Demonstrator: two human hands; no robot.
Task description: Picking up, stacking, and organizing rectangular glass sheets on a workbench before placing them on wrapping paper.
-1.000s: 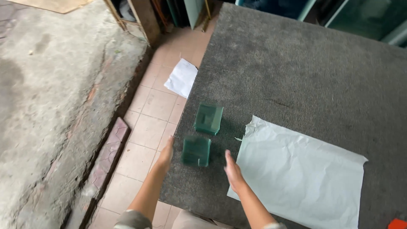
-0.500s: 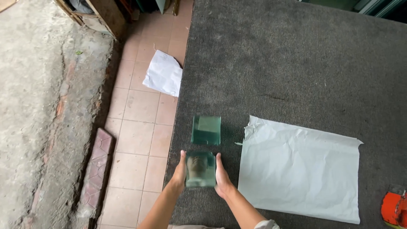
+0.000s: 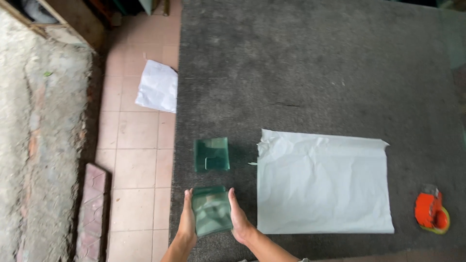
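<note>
Head cam is showing both hands, left hand [image 3: 187, 222] and right hand [image 3: 239, 219], pressing flat against a green glass stack [image 3: 211, 210] on the grey desk [image 3: 315, 73], white paper sheet [image 3: 323, 182] lying just beside.

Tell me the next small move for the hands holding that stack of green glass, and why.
Probably carry the glass stack right onto the white paper sheet. The left hand and right hand clamp its two sides, the sheet lies spread flat just beside it, and a second glass stack waits behind.
</note>
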